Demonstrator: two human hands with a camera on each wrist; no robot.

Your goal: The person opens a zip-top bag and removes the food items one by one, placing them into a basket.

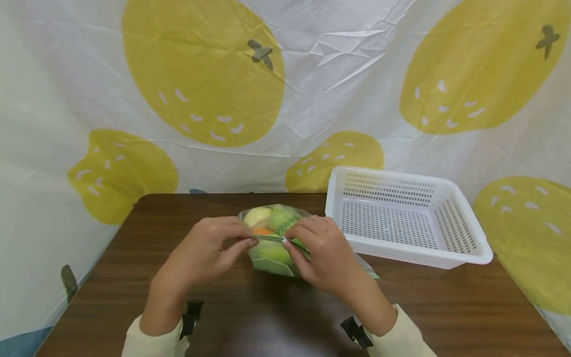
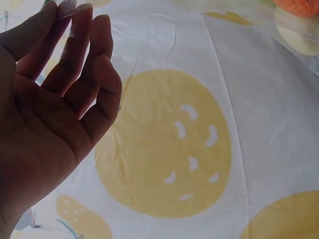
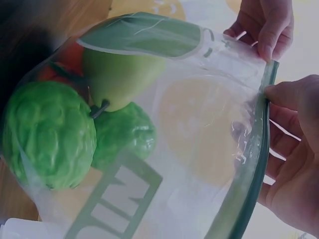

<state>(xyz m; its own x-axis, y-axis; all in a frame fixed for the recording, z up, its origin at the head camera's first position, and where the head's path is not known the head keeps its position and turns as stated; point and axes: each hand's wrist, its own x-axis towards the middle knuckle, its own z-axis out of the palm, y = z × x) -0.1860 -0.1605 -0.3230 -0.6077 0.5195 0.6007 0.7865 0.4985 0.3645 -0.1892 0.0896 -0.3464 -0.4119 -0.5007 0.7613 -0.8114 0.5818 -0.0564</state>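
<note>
The bag point(image 3: 189, 129) is glossy plastic, the basket point(image 1: 401, 251) smooth plastic, the table point(image 1: 151, 228) wood-grained, the backdrop point(image 1: 330, 104) creased.

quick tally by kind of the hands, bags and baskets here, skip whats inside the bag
hands: 2 (left hand, right hand)
clear bag: 1
white basket: 1
total: 4

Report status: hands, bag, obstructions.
Left hand and right hand pinching clear bag at its green strip. Produce-like items inside. White basket alongside, apparently not blocking.
</note>
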